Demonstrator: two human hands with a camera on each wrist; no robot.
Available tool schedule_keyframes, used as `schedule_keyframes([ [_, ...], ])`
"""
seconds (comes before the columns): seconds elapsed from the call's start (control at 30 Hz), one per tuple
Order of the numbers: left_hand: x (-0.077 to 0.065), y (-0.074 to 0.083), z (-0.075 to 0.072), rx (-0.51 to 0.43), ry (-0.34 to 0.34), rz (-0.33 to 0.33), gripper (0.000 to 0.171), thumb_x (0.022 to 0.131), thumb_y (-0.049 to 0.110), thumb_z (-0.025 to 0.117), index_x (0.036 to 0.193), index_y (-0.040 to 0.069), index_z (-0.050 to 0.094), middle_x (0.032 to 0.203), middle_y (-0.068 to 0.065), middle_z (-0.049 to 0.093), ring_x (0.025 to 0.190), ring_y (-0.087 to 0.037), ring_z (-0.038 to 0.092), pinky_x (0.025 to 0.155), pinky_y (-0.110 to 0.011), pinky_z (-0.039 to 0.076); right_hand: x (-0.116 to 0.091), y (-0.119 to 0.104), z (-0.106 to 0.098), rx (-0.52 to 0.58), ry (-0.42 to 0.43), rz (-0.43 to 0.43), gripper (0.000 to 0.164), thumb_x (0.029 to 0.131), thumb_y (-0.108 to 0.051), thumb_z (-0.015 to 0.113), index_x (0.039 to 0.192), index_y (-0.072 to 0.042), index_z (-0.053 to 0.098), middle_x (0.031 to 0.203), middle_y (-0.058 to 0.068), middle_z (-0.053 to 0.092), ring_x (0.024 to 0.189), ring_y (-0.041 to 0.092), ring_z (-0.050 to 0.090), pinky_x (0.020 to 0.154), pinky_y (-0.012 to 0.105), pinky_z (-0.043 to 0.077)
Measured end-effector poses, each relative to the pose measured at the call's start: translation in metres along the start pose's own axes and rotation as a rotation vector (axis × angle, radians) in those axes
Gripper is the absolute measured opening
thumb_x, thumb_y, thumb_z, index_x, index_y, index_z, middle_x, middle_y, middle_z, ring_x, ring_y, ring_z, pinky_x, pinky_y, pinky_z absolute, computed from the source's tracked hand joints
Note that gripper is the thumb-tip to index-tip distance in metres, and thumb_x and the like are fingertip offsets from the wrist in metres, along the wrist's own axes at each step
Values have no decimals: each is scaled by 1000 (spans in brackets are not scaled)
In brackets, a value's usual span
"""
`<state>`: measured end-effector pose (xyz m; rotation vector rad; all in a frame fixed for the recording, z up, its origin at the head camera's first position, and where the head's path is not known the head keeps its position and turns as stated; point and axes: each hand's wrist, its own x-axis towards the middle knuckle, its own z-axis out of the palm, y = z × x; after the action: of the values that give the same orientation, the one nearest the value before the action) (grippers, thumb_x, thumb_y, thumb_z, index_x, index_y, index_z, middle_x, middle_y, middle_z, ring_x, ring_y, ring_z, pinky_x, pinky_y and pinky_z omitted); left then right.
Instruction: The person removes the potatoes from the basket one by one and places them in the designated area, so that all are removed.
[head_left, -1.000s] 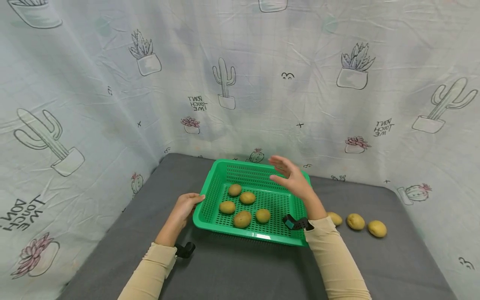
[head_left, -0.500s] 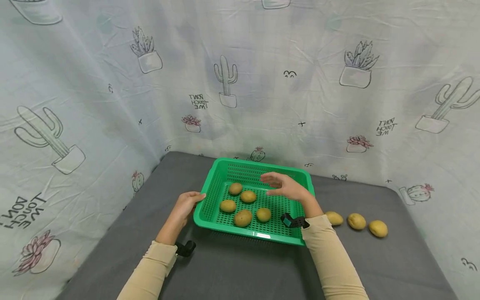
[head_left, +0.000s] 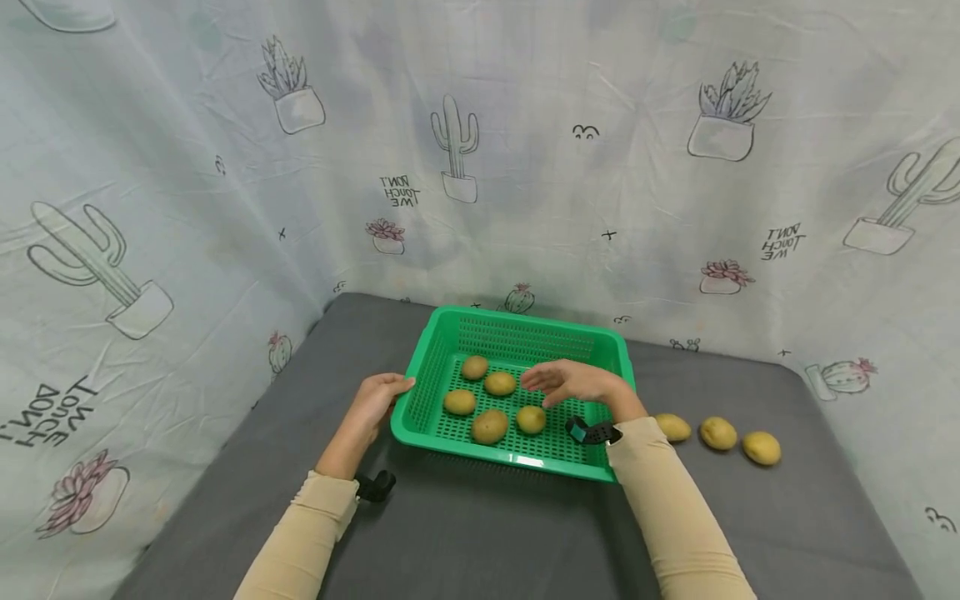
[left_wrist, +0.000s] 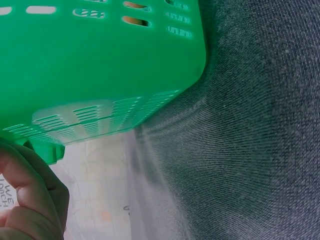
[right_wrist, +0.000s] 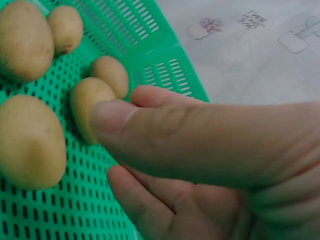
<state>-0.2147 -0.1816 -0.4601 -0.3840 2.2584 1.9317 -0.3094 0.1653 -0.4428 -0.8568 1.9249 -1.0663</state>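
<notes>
My left hand (head_left: pixel 375 402) grips the left rim of a green plastic basket (head_left: pixel 459 456), the thumb over the edge and the fingers curled beneath it. In the left wrist view those curled fingers (left_wrist: pixel 30 185) show below the slotted basket wall (left_wrist: pixel 100 65). Several potatoes lie on the basket's floor, among them a large potato (head_left: pixel 490 427) near the front and a smaller potato (head_left: pixel 531 419) beside it. My right hand (head_left: pixel 573 383) hovers inside the basket, just above and behind that smaller potato, with thumb and fingers apart and nothing between them.
Outside the basket, on the grey cloth (head_left: pixel 480 533), three more potatoes form a row: a potato (head_left: pixel 673 427) by the right sleeve, a middle potato (head_left: pixel 718 433) and an outer potato (head_left: pixel 762 447). A cactus-print curtain (head_left: pixel 525 167) rises behind the table.
My right hand has come down from above the basket's far rim to low over the potatoes. The left hand keeps its grip on the rim. The head view has shifted slightly.
</notes>
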Motion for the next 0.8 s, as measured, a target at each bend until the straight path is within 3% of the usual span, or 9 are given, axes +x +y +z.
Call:
schedule_keyframes([
  [0.2, 1, 2, 0, 2, -4, -5, 36, 95, 25, 58, 116, -5, 61, 54, 5, 43, 47, -10, 33, 54, -27, 38, 4, 4, 2, -9, -39, 14, 53, 92, 8, 51, 142, 7, 34, 144, 26, 38, 134, 43, 35, 102, 47, 41],
  [0.8, 0, 2, 1, 4, 0, -7, 34, 95, 24, 58, 115, -3, 62, 53, 4, 42, 47, -11, 33, 53, -27, 38, 16, 7, 11, -166, -83, 88, 53, 90, 5, 57, 140, 0, 43, 145, 18, 41, 136, 36, 36, 104, 45, 39],
])
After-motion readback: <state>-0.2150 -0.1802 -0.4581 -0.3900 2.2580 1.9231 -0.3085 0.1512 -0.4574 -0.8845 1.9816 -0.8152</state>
